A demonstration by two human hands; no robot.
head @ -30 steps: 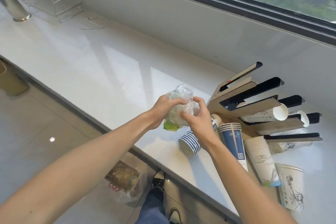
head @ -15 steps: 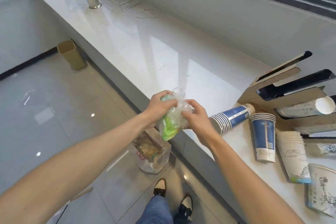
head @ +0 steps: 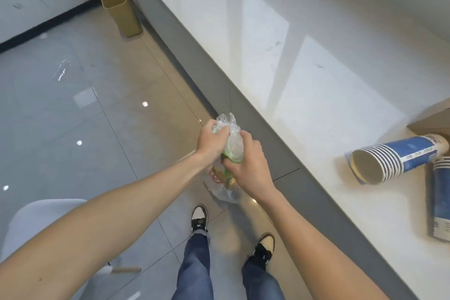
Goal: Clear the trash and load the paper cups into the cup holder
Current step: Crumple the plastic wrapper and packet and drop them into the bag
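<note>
A crumpled clear plastic wrapper with green inside (head: 233, 143) is held over the floor, just off the counter's edge. My left hand (head: 211, 144) grips it from the left and my right hand (head: 247, 165) grips it from the right. Directly below them a clear trash bag (head: 225, 191) with brownish litter sits on the floor. On the white counter (head: 316, 95) at the right lies a stack of blue paper cups (head: 394, 157) on its side, with another blue stack (head: 440, 202) beside it. A brown corner of the cup holder (head: 435, 119) shows at the right edge.
A tan waste bin (head: 121, 13) stands on the floor against the counter base further back. A white chair seat (head: 36, 224) is at the lower left. My two shoes (head: 199, 217) stand on the grey tiles close to the counter's grey front.
Both hands have carried the wrapper off the counter, out over the floor above the trash bag. My view has swung down and left, so most of the cup holder has left the frame.
</note>
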